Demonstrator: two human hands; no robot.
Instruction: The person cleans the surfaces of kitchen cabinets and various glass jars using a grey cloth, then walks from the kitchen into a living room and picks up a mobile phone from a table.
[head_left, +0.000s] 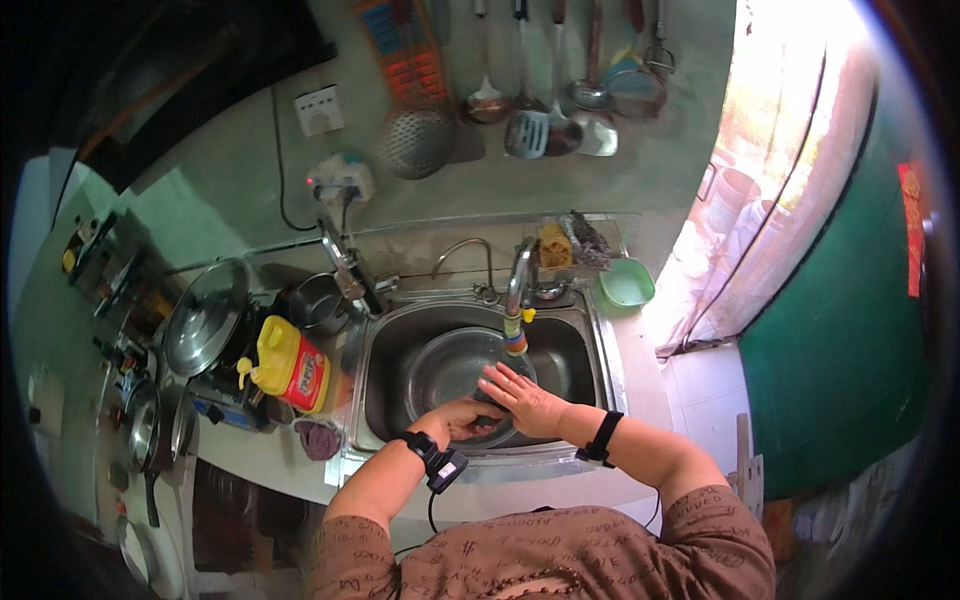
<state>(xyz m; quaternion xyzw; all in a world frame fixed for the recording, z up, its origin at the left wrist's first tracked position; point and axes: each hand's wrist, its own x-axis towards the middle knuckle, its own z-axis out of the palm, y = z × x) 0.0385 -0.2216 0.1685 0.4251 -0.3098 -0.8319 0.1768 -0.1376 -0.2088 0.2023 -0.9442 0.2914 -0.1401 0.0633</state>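
My left hand (466, 418) is curled around a small dark object (491, 411), mostly hidden by my fingers; its kind cannot be made out. Just over it, my right hand (531, 405) is held flat with fingers stretched out; whether it touches the object is unclear. Both hands are above a round metal basin (439, 367), which sits inside the stainless steel sink (574, 375). Above my right fingers hangs the end of a curved chrome faucet (519, 281), fitted with a coloured hose piece (515, 341) and a yellow lever.
Left of the sink stand a yellow detergent jug (292, 367), a purple cloth (319, 439), a saucepan (319, 304) and a lidded pan (210, 315). A green bowl (627, 283) and sponge (555, 246) are behind right. Ladles and spatulas (526, 131) hang on the wall.
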